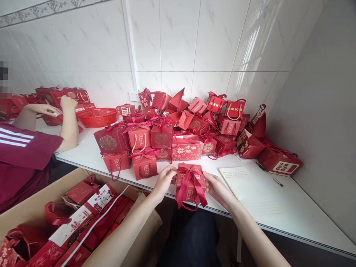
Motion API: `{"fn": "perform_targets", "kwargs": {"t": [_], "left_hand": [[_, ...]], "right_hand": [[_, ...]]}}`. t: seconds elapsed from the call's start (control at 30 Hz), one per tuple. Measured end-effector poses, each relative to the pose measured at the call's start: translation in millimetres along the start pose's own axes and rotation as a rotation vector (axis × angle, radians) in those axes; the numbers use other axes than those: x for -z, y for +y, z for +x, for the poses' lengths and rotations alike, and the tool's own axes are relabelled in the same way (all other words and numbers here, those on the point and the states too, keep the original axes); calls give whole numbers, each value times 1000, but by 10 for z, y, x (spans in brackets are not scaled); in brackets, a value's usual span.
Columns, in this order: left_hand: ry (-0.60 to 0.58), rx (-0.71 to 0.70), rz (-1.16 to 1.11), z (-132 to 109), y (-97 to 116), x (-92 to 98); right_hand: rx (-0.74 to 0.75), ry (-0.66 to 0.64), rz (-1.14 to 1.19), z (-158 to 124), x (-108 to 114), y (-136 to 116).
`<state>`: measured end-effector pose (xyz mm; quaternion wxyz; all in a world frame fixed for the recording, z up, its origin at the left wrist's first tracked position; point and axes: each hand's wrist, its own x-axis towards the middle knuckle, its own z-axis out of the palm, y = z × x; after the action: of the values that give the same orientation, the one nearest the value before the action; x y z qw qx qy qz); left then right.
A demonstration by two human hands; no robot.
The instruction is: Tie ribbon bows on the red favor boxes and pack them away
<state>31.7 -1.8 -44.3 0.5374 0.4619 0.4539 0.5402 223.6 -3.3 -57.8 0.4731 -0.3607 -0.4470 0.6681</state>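
A small red gift box (190, 183) with a red ribbon bow and a cord handle stands near the front edge of the white table (295, 209). My left hand (164, 179) grips its left side with bent fingers. My right hand (216, 186) grips its right side the same way. The ribbon tails hang down over the box's front. Just behind it lies a heap of several similar red boxes (154, 138), some tied with bows, some with gold handles.
A sheet of paper (249, 188) and a pen (268, 173) lie to the right. A cardboard carton (32, 210) of flat red boxes sits at lower left. A person in a maroon shirt (19, 155) works at the left, near a red basket (97, 117). Tiled walls close the back and right.
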Motion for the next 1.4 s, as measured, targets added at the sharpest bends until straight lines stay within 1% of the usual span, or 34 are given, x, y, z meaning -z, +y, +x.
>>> {"fn": "perform_targets", "kwargs": {"t": [0.07, 0.13, 0.2, 0.23, 0.3, 0.4, 0.5, 0.57, 0.67, 0.73, 0.83, 0.9, 0.93, 1.1, 1.17, 1.23, 1.4], "left_hand": [[5, -8, 25, 4, -13, 19], [12, -14, 62, 17, -16, 30], [16, -23, 117, 38, -2, 27], [16, -32, 150, 50, 12, 21], [18, -66, 220, 70, 54, -3], [39, -143, 319, 81, 130, -50], [58, -191, 396, 60, 187, -84], [59, -210, 434, 31, 203, -95], [56, -274, 469, -27, 210, -112], [58, -325, 464, -73, 224, -138], [69, -414, 440, -156, 274, -199], [81, -518, 462, -222, 319, -242], [88, -592, 488, -258, 340, -262], [80, -1094, 615, -450, 423, -356], [88, -1245, 622, -526, 456, -396], [95, -1347, 625, -601, 498, -428], [33, -1527, 737, -795, 633, -452]], "right_hand": [[18, 15, -15, 0, 70, 3], [45, 61, -17, 8, 146, -6], [102, 100, -52, 13, 201, -29], [138, 92, -105, 11, 215, -44], [194, 17, -275, -3, 205, -78], [201, -137, -545, -44, 122, -116], [191, -196, -636, -79, 31, -113], [201, -171, -631, -90, 2, -78], [257, -80, -618, -94, 5, 17], [340, -29, -632, -98, 18, 83], [496, 25, -715, -121, 18, 133], [582, 57, -780, -152, -2, 120], [622, 76, -806, -172, -17, 101], [803, 180, -855, -310, -125, -31], [871, 216, -848, -371, -174, -77], [920, 242, -829, -430, -220, -113], [984, 271, -737, -572, -317, -176]]}}
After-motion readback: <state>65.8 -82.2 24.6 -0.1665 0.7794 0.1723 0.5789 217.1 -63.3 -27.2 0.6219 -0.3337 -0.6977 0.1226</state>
